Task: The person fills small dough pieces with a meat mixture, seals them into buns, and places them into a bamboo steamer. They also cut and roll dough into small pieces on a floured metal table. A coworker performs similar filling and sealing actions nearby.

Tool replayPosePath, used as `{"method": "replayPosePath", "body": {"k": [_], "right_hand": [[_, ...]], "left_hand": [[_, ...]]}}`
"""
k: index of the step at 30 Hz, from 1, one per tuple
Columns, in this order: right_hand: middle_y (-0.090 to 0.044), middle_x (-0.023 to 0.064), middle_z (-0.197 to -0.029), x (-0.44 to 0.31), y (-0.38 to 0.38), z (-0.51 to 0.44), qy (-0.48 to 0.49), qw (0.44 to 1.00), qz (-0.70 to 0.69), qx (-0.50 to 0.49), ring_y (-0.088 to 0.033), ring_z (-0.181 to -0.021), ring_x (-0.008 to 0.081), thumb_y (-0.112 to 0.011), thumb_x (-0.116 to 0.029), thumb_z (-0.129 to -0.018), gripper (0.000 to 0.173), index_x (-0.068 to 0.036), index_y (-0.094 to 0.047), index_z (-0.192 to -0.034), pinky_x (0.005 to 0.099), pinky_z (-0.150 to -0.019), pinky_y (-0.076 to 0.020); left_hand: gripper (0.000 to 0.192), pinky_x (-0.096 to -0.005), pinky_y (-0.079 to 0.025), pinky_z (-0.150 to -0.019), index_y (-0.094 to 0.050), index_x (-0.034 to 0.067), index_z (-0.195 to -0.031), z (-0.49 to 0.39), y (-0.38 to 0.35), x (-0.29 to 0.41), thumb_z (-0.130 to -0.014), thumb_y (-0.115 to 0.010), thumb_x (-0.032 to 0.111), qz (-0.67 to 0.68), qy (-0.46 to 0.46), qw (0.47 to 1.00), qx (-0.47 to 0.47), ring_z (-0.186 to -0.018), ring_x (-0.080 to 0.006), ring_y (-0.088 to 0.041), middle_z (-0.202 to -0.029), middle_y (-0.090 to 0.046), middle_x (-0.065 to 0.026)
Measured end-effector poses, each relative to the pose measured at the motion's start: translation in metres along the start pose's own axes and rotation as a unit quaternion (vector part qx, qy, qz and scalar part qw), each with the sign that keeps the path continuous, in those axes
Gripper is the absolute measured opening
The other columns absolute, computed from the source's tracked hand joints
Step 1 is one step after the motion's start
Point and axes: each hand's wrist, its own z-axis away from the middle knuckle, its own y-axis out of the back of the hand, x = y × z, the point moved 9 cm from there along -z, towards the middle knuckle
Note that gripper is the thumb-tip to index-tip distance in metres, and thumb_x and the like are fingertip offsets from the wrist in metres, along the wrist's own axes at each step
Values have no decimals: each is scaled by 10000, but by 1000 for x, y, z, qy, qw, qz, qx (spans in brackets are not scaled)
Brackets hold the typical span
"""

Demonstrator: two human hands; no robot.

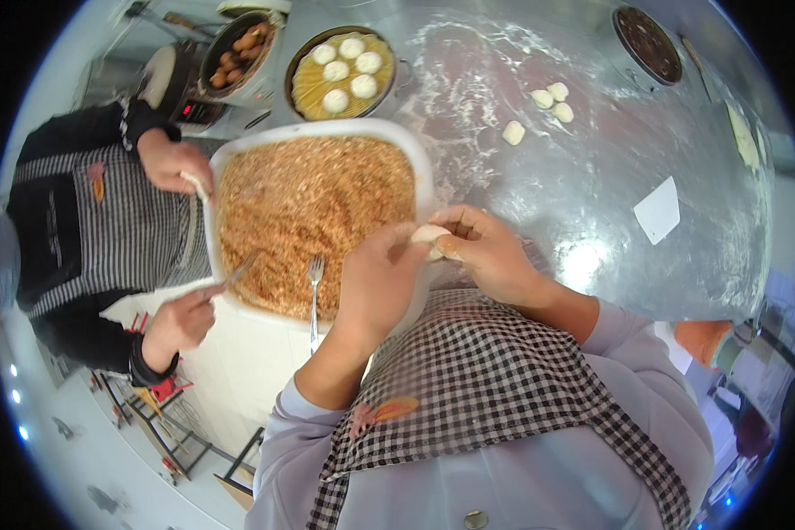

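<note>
Between my left hand (381, 271) and my right hand (487, 255) is a small piece of pale dough (429, 235), gripped by the fingers of both. Whether it has filling inside cannot be seen. My hands are at the near right corner of a large white tub (425, 179) of reddish-brown minced filling (318, 199). A metal fork (315, 278) lies with its tines in the filling, left of my left hand, its handle across the tub's near rim.
A co-worker's hands hold dough (197, 184) and another fork (242, 268) at the tub's left side. A round steamer (392, 86) with several white buns stands behind it. Dough pieces (551, 103) and a white scraper (658, 211) lie on the floured metal table (570, 179). Far left sits a pot of eggs (238, 56).
</note>
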Motion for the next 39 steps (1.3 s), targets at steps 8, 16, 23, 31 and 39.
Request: {"method": "replayPosePath", "body": {"k": [8,16,23,31,39], "right_hand": [[-692,87,-1051,33,-70,22,-35,946,283,-154,-652,-937,145,-615,-128,-984,247,26,-630,-1176,288,-849,-532],[-589,209,-1234,35,-73,16,-147,976,39,-155,-613,-906,193,-424,-90,-1034,387,40,-416,-1398,308,-755,-498],[-575,186,-1244,26,-68,4,-113,990,27,-73,-606,-1049,218,-452,-73,-1007,393,81,-436,-1368,339,-910,-521],[-556,196,-1323,27,-63,-14,-62,997,24,-47,-573,-1202,251,-462,-7,-1002,435,98,-393,-1419,336,-1032,-474],[-623,103,-1195,43,-104,-19,9,982,166,-84,-592,-1050,127,-599,-13,-924,578,40,-392,-1462,262,-924,-476]], "left_hand": [[196,-251,-529,-710,-681,-25,-1068,85,48,-47,-937,-689,120,6,-19,997,77,-809,-118,-671,-863,-723,-93],[249,-467,-564,-747,-498,-24,-1106,101,98,-114,-905,-611,72,-386,146,904,110,-851,-410,-666,-1021,-611,-236],[166,-374,-580,-620,-552,27,-997,61,123,-50,-835,-589,39,-580,-39,775,249,-783,-311,-679,-921,-596,-138],[237,-366,-539,-620,-664,14,-1097,72,115,-57,-866,-614,18,-398,-58,903,151,-701,-266,-648,-941,-685,-118],[190,-174,-317,-515,-732,-6,-1074,101,110,-102,-955,-624,95,176,79,974,117,-567,2,-407,-721,-642,37]]}}
